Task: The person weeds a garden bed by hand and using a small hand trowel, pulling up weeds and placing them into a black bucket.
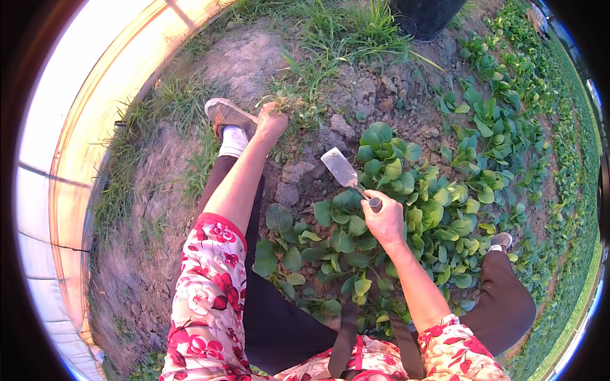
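Note:
My left hand point(272, 123) is closed around a small clump of pulled weeds point(286, 104), beside my left shoe point(231, 115). In my right hand point(385, 219) is a short-handled hand hoe point(340, 166), gripped by its handle. Its flat metal blade points up and to the left, over bare soil. Just below and to the right of the blade grow leafy green plants point(431, 209) with rounded leaves. More of these plants point(340, 243) stand between my legs, partly behind my right forearm.
Grass tufts point(329, 28) grow ahead. A black bucket-like container point(424, 19) stands at the top, cut off by the frame. Plastic sheeting point(62, 157) curves along the left. My right shoe point(502, 240) is among the plants. Crop rows point(557, 157) run along the right.

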The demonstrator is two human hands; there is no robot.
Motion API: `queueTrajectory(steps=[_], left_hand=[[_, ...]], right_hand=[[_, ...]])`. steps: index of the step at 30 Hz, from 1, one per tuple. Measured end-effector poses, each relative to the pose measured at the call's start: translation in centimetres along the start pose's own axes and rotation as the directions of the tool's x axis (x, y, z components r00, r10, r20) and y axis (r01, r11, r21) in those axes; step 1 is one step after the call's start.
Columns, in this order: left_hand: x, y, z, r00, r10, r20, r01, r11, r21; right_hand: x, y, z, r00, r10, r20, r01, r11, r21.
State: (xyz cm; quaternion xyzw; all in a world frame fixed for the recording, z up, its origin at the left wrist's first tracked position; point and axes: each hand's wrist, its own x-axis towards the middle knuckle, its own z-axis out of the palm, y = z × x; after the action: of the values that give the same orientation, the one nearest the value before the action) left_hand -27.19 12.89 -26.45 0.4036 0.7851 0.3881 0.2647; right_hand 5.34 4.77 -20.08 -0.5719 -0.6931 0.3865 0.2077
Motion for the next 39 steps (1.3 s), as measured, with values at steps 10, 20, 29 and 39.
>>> queueTrajectory(steps=[10,20,29,39], left_hand=[[-4.0,0.4,4.6,0.968,0.244,0.063,-0.234,0.779,0.582],[-2.6,-0.8,4.0,0.992,0.123,-0.008,-0.11,0.913,0.392],[0.1,-3.5,2.9,0.999,-0.034,-0.003,0.032,0.978,-0.205],[-0.3,-1.0,0.4,0.993,-0.12,-0.015,0.109,0.94,-0.324]], right_hand=[[5.4,0.3,7.8,0.996,-0.085,-0.029,0.087,0.992,0.087],[5.3,-4.4,4.1,0.993,-0.092,0.079,0.106,0.973,-0.203],[7.1,-4.3,8.1,0.994,0.018,0.104,-0.018,1.0,0.002],[3.8,-4.1,3.8,0.995,-0.022,0.093,0.02,1.0,0.02]])
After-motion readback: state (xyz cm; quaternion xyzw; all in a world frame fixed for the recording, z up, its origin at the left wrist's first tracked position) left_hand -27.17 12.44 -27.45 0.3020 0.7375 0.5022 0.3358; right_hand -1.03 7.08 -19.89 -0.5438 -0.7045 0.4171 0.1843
